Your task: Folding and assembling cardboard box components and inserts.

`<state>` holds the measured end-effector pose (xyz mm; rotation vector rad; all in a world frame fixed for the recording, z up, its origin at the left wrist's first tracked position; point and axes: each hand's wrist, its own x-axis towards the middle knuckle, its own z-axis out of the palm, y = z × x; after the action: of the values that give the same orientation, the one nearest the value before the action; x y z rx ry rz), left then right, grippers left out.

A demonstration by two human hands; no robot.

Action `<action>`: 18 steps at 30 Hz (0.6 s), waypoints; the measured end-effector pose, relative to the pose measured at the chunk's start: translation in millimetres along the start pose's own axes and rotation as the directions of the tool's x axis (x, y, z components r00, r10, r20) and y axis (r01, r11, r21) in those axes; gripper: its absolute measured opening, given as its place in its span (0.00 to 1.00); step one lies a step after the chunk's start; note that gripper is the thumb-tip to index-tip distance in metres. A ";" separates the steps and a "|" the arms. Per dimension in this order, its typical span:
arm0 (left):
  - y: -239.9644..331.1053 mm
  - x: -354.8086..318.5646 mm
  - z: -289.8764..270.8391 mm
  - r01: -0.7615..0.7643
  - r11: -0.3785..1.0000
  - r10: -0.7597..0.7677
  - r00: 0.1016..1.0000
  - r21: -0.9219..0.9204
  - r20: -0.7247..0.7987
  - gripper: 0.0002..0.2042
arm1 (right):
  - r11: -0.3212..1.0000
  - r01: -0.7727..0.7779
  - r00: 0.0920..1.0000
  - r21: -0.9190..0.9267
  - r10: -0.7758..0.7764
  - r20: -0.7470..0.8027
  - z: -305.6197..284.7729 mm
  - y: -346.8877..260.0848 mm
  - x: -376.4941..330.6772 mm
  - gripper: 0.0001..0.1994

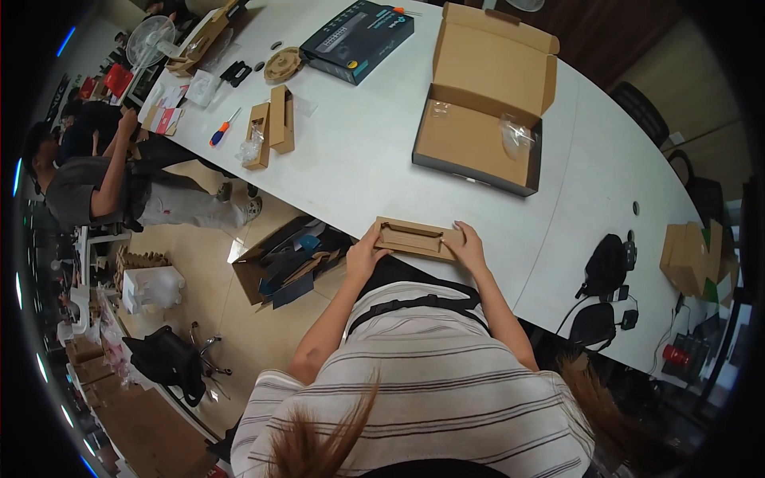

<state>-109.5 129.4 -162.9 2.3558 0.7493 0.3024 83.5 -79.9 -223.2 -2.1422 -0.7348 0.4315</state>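
Observation:
A small brown cardboard insert (412, 240), shaped like a shallow tray with a recessed middle, is held level at the table's near edge. My left hand (365, 255) grips its left end, with fingers closed round the side. At the opposite end, my right hand (468, 248) has its thumb and fingers closed on the cardboard. Beyond my hands stands an open cardboard box (418, 135), dark outside and brown inside, its lid raised at the back. A clear plastic bag (516, 137) and a smaller clear piece lie in that box.
Two narrow cardboard pieces (280, 119) and a screwdriver (225, 129) lie to the left on the white table (351, 151). Farther back is a dark printed box (358, 40). A carton of scraps (291, 259) stands on the floor. Another person (119, 187) works at left.

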 end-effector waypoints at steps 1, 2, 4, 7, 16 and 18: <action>11.5 3.8 -5.1 -0.009 1.000 0.009 1.000 -0.001 0.002 0.19 | 1.000 -0.002 1.000 0.000 0.002 -0.009 -8.4 0.3 0.4 0.29; 25.0 8.5 -11.6 -0.024 1.000 0.024 1.000 0.000 0.005 0.19 | 0.955 -0.182 0.983 0.235 0.181 0.026 -18.7 0.6 0.2 0.28; 51.8 16.2 -27.4 -0.053 0.998 0.052 0.998 -0.025 -0.022 0.19 | 0.677 -0.422 0.900 0.603 0.393 0.188 -46.5 -5.5 -0.6 0.26; 73.0 27.8 -42.0 -0.069 0.996 0.069 0.998 0.050 0.009 0.20 | 0.559 -0.315 0.932 0.766 0.335 0.139 -91.3 -29.2 -7.0 0.25; 96.9 50.3 -46.4 0.158 0.854 -0.043 0.971 -0.496 0.234 0.17 | 0.699 0.050 0.997 0.713 -0.073 0.001 -193.5 -143.0 -12.4 0.43; 98.8 45.8 -36.0 0.252 0.623 -0.179 0.967 -0.740 0.178 0.25 | 0.734 0.091 0.996 0.673 -0.052 -0.077 -191.2 -157.3 -8.9 0.42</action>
<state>-43.1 111.9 -71.0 1.4413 0.6761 0.3248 121.4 -119.5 18.4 -1.4180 -0.5144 0.5049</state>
